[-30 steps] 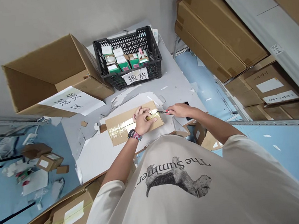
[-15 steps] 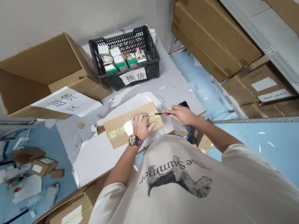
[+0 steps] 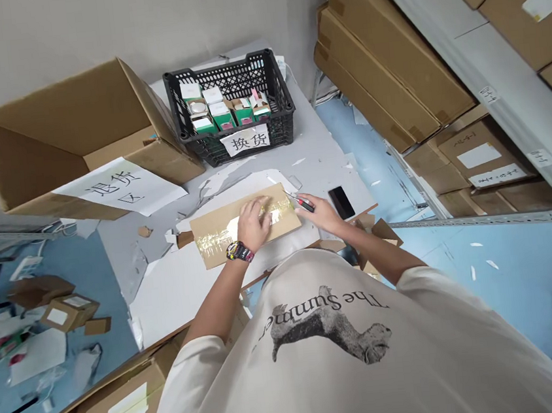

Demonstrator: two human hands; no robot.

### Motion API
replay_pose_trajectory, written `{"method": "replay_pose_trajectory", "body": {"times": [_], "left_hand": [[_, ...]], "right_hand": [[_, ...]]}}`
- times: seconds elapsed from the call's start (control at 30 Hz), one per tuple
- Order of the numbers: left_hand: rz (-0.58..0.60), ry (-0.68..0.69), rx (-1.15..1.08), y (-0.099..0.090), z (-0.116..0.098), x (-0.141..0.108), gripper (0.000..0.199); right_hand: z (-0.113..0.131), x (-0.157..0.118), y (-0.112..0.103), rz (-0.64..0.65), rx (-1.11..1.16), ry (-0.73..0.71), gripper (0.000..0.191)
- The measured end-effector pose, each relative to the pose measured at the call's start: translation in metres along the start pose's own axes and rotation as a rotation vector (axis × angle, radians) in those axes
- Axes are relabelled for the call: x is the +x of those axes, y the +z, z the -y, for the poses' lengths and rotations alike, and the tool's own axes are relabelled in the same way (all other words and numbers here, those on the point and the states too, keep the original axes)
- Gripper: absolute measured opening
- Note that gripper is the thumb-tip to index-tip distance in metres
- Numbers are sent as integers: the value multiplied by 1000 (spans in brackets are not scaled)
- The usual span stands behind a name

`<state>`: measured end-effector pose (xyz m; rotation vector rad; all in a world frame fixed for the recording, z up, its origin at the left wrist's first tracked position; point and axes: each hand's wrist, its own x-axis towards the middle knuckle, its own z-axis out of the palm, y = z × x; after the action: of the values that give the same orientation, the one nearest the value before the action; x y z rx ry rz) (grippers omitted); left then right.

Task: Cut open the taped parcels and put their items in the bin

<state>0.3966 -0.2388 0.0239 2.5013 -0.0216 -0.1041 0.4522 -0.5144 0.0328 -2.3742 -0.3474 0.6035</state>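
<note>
While the R hand is gripping a red-and-black cutter near the R end of the box, the L hand is lying unclenched atop it. Box is resting on the table. If the blade is skidding off tape, it's prob. nicking L fingers b/c they're sitting nearby.

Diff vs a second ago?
Right hand, still gripping the cutter, moved left to the taped box's right end, uncovering the phone; the blade now angles away from the person. Left hand slid a bit left along the box. Nothing let go or newly grasped. Black crate and open carton stayed put.
</note>
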Motion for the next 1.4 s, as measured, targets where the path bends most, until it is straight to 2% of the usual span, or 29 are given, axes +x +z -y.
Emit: {"method": "replay_pose_trajectory", "body": {"times": [0.07, 0.17, 0.33, 0.47, 0.53, 0.63, 0.7, 0.83, 0.97, 1.13, 1.3, 1.4], "left_hand": [[25, -13, 37, -2, 2, 3, 65], [53, -41, 89, 1, 5, 8, 72], [95, 15, 108, 6, 10, 20, 85], [107, 29, 110, 5, 11, 27, 86], [111, 19, 104, 4, 13, 28, 84], [108, 4, 96, 4, 17, 30, 81], [102, 7, 92, 4, 20, 31, 79], [96, 43, 143, 6, 25, 33, 76], [77, 94, 224, 8, 25, 32, 75], [44, 131, 226, 13, 29, 27, 71], [0, 150, 160, 17, 37, 28, 68], [-25, 173, 91, 18, 43, 33, 63]], "right_hand": [[7, 14, 23, -11, 101, 119, 67], [10, 25, 41, -5, 171, 222, 64], [13, 26, 48, -19, 137, 206, 56], [12, 22, 51, 4, 86, 184, 56], [4, 14, 45, 0, 76, 124, 55], [-14, -3, 19, -18, -20, -37, 55], [-25, -13, -3, 49, -162, -132, 55], [-29, -15, -34, 183, -498, -169, 53], [-15, -1, -33, 179, -672, -169, 56], [-7, 19, -31, 162, -720, -167, 58], [-19, 35, -55, 47, -648, -47, 52], [-26, 33, -55, 1, -483, -44, 44]]}}
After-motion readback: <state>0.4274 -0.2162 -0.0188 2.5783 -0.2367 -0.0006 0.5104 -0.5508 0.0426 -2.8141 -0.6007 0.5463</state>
